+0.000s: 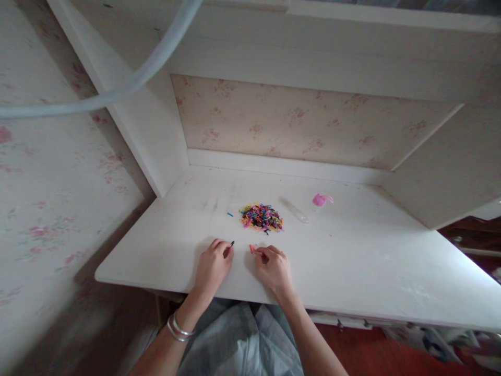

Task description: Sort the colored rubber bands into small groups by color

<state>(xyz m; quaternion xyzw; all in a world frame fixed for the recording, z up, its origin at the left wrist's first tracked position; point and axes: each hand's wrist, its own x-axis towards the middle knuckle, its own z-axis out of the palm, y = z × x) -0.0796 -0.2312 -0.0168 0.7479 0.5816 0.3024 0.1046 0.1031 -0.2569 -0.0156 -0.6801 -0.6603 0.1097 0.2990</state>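
Note:
A heap of small multicoloured rubber bands (261, 216) lies on the white desk (364, 261), in front of both hands. My left hand (214, 261), with silver bangles at the wrist, pinches a small black rubber band (232, 243) between thumb and fingertips, just short of the heap. To its right, my right hand (274, 266) is closed in a pinch on some coral-red rubber bands (252, 249) that stick out towards the left. A single blue band (230, 214) lies apart, left of the heap.
Right of the heap lies a clear plastic piece (299, 214), its exact kind unclear. Beyond it is a pink cap-like item with a loop (320, 200). A shelf overhangs the desk, side panels flank it, and a pale curved tube (148, 73) crosses the upper left.

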